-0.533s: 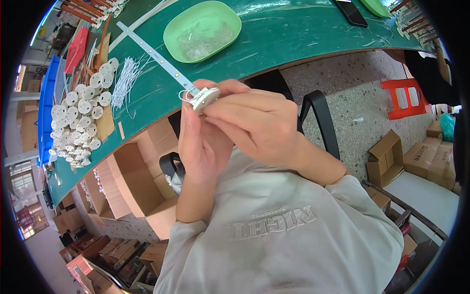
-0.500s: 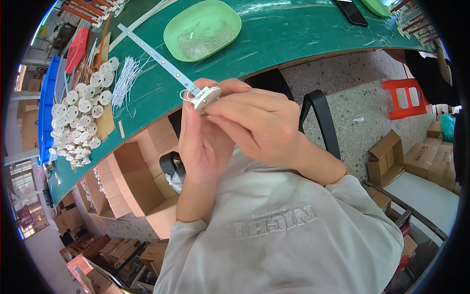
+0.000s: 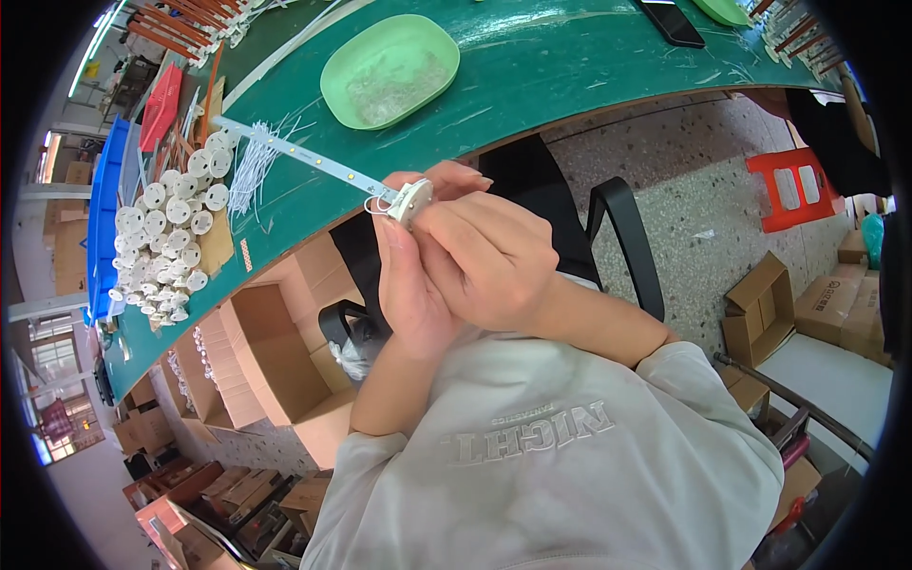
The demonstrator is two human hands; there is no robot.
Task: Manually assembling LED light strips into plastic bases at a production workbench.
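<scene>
Between my two hands, above the table's front edge, is an LED strip (image 3: 318,164) with a round white end cap (image 3: 410,201) at its near end. A thin white wire loops beside the cap. My left hand (image 3: 418,285) grips the strip's cap end between thumb and fingers. The fingers of my right hand (image 3: 499,256) are closed against the cap from the other side; their tips are partly hidden. The strip's far end points left, over a bundle of white wires (image 3: 253,171) and near a heap of round white caps (image 3: 176,228).
On the green table (image 3: 532,66) stand a light green bowl (image 3: 389,71) of small clear pieces and a black phone (image 3: 671,21). A blue tray (image 3: 106,218) and red tray (image 3: 161,107) lie left. Below are cardboard boxes (image 3: 275,342), a black chair armrest (image 3: 627,237) and a red plastic stool (image 3: 788,193).
The strip has swung so that its far end sits lower and further left. Both hands have shifted slightly with it and still hold the cap end.
</scene>
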